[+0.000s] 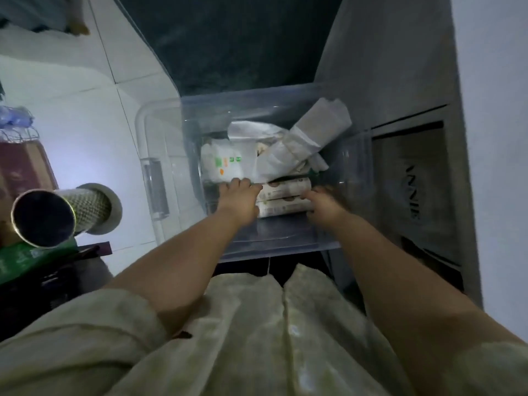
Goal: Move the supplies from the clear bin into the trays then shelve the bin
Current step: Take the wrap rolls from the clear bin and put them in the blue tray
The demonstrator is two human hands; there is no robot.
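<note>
The clear bin (160, 155) stands on the floor in front of me, open at the top. Inside lie two beige tube-shaped packs (285, 195) side by side, a white pack with green and orange print (225, 161), and rolled white paper bundles (303, 141) leaning toward the back right. Both my hands reach down into the bin. My left hand (241, 197) rests on the left end of the tube packs, fingers spread. My right hand (324, 202) curls around their right end. The frame is dim and blurred, so whether the packs are lifted is unclear.
A grey cabinet (414, 181) with a dark opening stands right of the bin. At the left are a shiny metal cylinder (45, 218) with a mesh body on a round white base, a green box (25, 258) and a wire basket (17, 127). The floor is white tile (85, 155).
</note>
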